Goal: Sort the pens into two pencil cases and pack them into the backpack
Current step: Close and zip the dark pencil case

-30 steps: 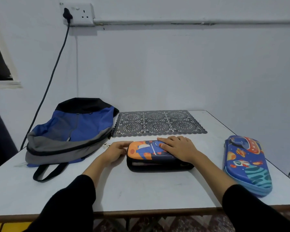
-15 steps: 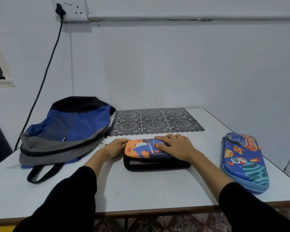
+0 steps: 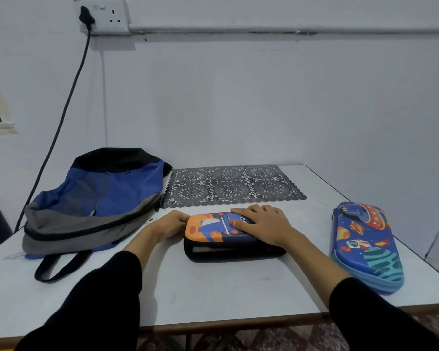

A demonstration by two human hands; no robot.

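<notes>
A dinosaur pencil case (image 3: 213, 230), orange and navy, lies flat at centre, front edge gaping. The blue space pencil case (image 3: 368, 247) lies closed, right. The blue-grey backpack (image 3: 94, 201) slumps left.

The dinosaur pencil case (image 3: 221, 231) lies flat mid-table (image 3: 213, 287), its front seam slightly agape; the right hand (image 3: 264, 224) presses flat on the lid, fingers spread; the left hand (image 3: 171, 222) grips its left end with curled fingers; the blue backpack (image 3: 99, 198) lies to the left; the rocket-print pencil case (image 3: 365, 244) lies to the right, well apart; a lace placemat (image 3: 233, 184) lies behind.
</notes>
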